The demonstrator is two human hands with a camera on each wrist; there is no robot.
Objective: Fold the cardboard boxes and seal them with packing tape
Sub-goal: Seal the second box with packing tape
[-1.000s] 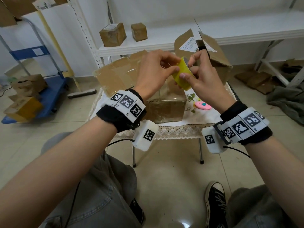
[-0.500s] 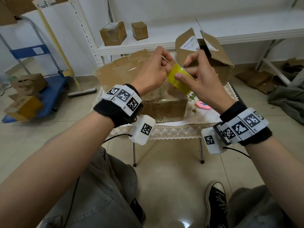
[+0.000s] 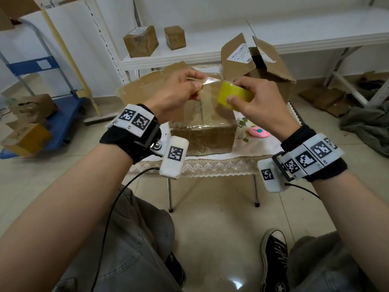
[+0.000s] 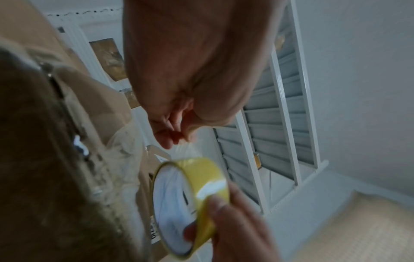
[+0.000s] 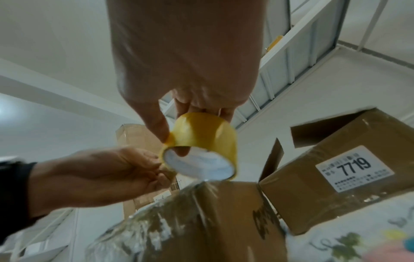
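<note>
A yellow tape roll (image 3: 235,95) is gripped by the right hand (image 3: 261,106); its clear tape end (image 3: 210,81) is pinched by the left hand (image 3: 179,93) above a taped cardboard box (image 3: 202,131).

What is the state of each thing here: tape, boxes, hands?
Tape roll: held up, a short clear strip pulled out.
Front box: closed, on the table.
Back box: flaps open.
Left hand: pinches the strip's end.
Right hand: grips the roll.
</note>
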